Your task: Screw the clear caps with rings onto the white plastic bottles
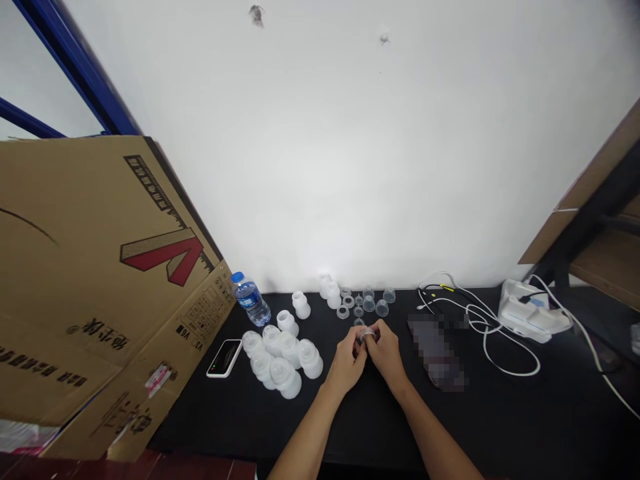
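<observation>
My left hand [347, 362] and my right hand [385, 352] meet over the black table [500, 427], fingertips pinched together on a small translucent ring-shaped part [367, 335]. To the left of my left hand lies a cluster of several white frosted plastic bottle-like pieces [280, 360]. Beyond my hands, near the wall, sit several small clear caps and rings [365, 303] and two more white pieces [301, 305].
A large cardboard box [100, 287] fills the left side. A water bottle [250, 299] and a phone [225, 358] lie beside it. White cables [480, 320] and a white device [527, 310] are at the right, with a blurred dark object [437, 350] near my right hand.
</observation>
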`<action>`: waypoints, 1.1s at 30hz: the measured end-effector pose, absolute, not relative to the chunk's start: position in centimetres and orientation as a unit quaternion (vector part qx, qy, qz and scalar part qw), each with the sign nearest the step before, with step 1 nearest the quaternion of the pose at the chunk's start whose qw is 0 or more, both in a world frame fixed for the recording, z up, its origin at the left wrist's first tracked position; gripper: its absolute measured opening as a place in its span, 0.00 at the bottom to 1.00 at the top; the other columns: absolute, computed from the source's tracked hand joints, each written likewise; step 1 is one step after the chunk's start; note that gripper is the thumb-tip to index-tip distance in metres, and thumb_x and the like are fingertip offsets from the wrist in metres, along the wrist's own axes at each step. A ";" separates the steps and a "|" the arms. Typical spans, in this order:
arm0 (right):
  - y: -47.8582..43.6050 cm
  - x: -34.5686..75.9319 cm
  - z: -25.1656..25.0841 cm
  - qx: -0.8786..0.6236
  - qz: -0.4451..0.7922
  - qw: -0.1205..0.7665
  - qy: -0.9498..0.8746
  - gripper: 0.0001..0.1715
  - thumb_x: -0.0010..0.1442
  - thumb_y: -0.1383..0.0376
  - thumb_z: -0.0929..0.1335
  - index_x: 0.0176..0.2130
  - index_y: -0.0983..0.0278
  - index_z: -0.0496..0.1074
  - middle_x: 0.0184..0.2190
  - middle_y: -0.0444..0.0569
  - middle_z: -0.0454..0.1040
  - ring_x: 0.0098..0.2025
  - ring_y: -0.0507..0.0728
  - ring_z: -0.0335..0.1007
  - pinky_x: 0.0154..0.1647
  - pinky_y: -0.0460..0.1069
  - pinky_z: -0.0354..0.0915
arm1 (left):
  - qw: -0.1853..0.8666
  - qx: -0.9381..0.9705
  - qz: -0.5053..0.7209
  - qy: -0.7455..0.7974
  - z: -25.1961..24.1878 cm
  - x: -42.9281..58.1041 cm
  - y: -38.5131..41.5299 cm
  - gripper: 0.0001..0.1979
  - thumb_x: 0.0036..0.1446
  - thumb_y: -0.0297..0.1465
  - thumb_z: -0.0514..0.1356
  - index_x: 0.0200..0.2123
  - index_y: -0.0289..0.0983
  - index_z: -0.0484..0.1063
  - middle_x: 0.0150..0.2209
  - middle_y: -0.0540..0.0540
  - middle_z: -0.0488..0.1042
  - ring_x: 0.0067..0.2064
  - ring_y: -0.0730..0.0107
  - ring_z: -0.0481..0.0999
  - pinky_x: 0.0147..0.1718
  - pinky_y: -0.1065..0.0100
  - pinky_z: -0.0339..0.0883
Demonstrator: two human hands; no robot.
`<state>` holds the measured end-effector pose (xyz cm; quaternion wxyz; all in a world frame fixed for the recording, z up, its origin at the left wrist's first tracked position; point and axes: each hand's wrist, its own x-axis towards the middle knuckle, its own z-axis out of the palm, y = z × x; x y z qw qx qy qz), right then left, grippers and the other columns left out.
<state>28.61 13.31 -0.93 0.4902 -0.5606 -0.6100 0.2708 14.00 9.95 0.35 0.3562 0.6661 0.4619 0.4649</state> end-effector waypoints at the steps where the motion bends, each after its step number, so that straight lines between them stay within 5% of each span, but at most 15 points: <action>1: 13.3 28.6 -0.9 -0.564 0.269 0.490 -0.608 0.06 0.62 0.61 0.68 0.32 0.57 0.70 0.29 0.47 0.78 0.32 0.61 0.74 0.35 0.52 0.63 | 0.347 0.676 0.458 0.461 0.6 14.0 9.8 0.19 0.70 0.35 0.58 0.61 0.42 0.75 0.34 0.48 0.79 0.30 0.68 0.73 0.35 0.68 0.72; 6: 13.2 28.7 -0.9 -0.573 0.262 0.491 -0.601 0.04 0.62 0.62 0.67 0.34 0.58 0.71 0.31 0.48 0.79 0.34 0.62 0.76 0.36 0.52 0.64 | 0.324 0.698 0.448 0.455 1.4 14.1 9.5 0.19 0.71 0.35 0.57 0.62 0.43 0.76 0.40 0.46 0.82 0.32 0.69 0.75 0.37 0.68 0.73; 10: 13.6 28.9 -1.0 -0.557 0.256 0.491 -0.618 0.04 0.61 0.62 0.68 0.37 0.58 0.72 0.32 0.48 0.81 0.34 0.62 0.77 0.38 0.52 0.68 | 0.386 0.652 0.478 0.445 1.6 14.3 9.5 0.20 0.75 0.42 0.55 0.61 0.41 0.74 0.41 0.44 0.83 0.25 0.72 0.75 0.27 0.70 0.72; 15: 13.8 29.0 -0.7 -0.493 0.302 0.489 -0.652 0.22 0.64 0.64 0.64 0.56 0.57 0.74 0.42 0.49 0.85 0.39 0.62 0.82 0.44 0.53 0.72 | 0.385 0.637 0.490 0.454 1.5 14.5 9.5 0.22 0.74 0.46 0.55 0.63 0.43 0.73 0.47 0.43 0.84 0.35 0.65 0.81 0.39 0.64 0.78; 19: 13.9 29.0 -0.1 -0.464 0.281 0.522 -0.658 0.17 0.67 0.62 0.61 0.46 0.58 0.78 0.41 0.51 0.84 0.43 0.63 0.80 0.48 0.54 0.71 | 0.321 0.604 0.527 0.504 0.7 14.5 9.7 0.23 0.74 0.47 0.55 0.62 0.40 0.73 0.50 0.39 0.82 0.45 0.59 0.81 0.49 0.60 0.76; 23: 14.2 29.1 0.1 -0.488 0.283 0.544 -0.621 0.16 0.67 0.61 0.60 0.40 0.59 0.76 0.32 0.47 0.78 0.33 0.60 0.73 0.38 0.51 0.66 | 0.248 0.585 0.537 0.555 0.8 14.4 11.0 0.24 0.74 0.44 0.54 0.65 0.39 0.69 0.44 0.40 0.81 0.39 0.60 0.80 0.45 0.61 0.75; 29: 14.3 28.8 -0.3 -0.466 0.321 0.551 -0.614 0.15 0.66 0.61 0.60 0.40 0.59 0.75 0.29 0.45 0.76 0.30 0.59 0.71 0.35 0.49 0.63 | 0.157 0.604 0.427 0.654 4.1 14.3 15.2 0.31 0.74 0.33 0.52 0.76 0.36 0.54 0.39 0.37 0.84 0.38 0.52 0.85 0.41 0.61 0.73; 33: 14.3 28.8 -0.3 -0.461 0.317 0.554 -0.617 0.15 0.64 0.61 0.60 0.39 0.59 0.75 0.28 0.45 0.76 0.31 0.59 0.72 0.35 0.50 0.64 | 0.119 0.591 0.321 0.730 5.7 14.1 17.4 0.30 0.72 0.29 0.55 0.73 0.30 0.57 0.39 0.33 0.85 0.40 0.49 0.87 0.42 0.61 0.73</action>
